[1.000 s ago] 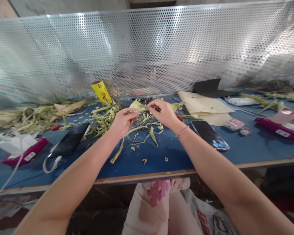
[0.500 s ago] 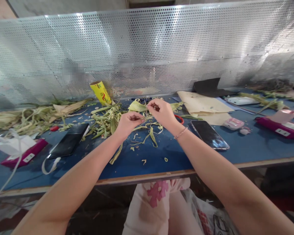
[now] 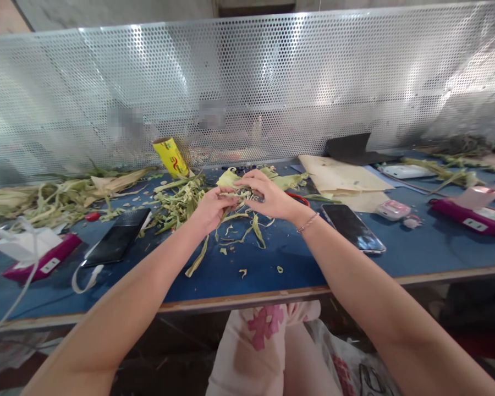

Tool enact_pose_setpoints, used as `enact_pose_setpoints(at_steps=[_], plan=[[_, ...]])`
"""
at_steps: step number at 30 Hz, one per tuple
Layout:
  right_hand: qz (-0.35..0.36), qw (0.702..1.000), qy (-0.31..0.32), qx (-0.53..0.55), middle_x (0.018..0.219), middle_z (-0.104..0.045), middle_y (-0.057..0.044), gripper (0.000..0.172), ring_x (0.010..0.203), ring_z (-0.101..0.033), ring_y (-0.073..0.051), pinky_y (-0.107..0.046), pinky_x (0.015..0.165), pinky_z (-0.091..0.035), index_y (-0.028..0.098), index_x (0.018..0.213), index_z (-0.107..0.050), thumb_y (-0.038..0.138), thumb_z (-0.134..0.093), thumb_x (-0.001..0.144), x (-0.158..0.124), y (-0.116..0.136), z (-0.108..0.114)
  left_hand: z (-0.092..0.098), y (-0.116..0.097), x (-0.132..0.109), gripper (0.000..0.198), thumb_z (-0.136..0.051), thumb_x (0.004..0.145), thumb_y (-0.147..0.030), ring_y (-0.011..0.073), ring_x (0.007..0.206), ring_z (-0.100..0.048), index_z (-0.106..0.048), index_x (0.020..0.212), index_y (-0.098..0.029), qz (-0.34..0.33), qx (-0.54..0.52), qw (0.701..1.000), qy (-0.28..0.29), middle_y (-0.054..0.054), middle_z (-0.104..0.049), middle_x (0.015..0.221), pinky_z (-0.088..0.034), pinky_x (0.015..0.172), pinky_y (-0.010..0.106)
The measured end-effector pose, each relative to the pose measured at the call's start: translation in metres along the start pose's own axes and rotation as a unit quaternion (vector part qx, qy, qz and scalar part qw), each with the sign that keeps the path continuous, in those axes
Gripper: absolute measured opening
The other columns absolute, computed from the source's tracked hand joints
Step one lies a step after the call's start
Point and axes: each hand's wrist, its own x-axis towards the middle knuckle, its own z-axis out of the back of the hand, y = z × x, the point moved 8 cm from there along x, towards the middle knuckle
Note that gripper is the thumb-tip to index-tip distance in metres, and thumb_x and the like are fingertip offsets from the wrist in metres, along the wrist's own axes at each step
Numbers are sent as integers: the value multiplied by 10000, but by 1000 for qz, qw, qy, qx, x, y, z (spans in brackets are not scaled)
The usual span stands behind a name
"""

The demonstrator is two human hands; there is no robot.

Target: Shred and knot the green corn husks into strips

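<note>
My left hand [image 3: 209,209] and my right hand [image 3: 269,197] meet over the middle of the blue table [image 3: 297,258], both pinching a small tangle of green-yellow husk strips [image 3: 240,193] held just above the surface. Loose strips [image 3: 239,228] trail down from the tangle onto the table. A bracelet sits on my right wrist [image 3: 307,222]. A pale folded husk leaf [image 3: 229,177] lies just behind my hands.
A heap of husks [image 3: 53,195] lies at the left, a yellow roll [image 3: 171,157] stands behind. Black phones lie at left [image 3: 115,239] and right [image 3: 353,226]. Pink cases [image 3: 41,258] [image 3: 474,212], brown paper [image 3: 342,179] and a perforated metal screen [image 3: 247,88] surround the spot.
My right hand has come down and left from a raised pinch to meet my left hand, and the strips are now bunched between both hands.
</note>
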Motion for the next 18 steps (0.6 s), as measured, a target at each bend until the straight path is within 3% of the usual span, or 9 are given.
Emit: enact_pose_setpoints(at_steps=[3,6,18], plan=[[3,998,54,-13,1071,-429,-86,448,857,-483,-142,-310,762,-456,206,1145,-513,195,-605,707,-1,0,-8,0,2,1,319,-703,510,-36,93,506,-564,-528,762,-124,24,15,999,27,18,-627,571,-409,533,231],[9,998,64,-17,1020,-459,-77,358,940,-483,-166,-338,821,-445,209,1086,-557,223,-607,731,0,1,-10,-2,3,0,338,-705,512,-26,86,481,-557,-522,778,-123,34,42,997,50,2,-618,543,-414,534,228],[52,995,73,-38,946,-528,-56,228,909,-505,-164,-338,831,-428,196,936,-582,233,-626,715,-1,8,-12,-5,9,0,361,-724,508,-25,97,507,-590,-513,782,-129,58,57,993,82,-6,-621,537,-450,540,221]])
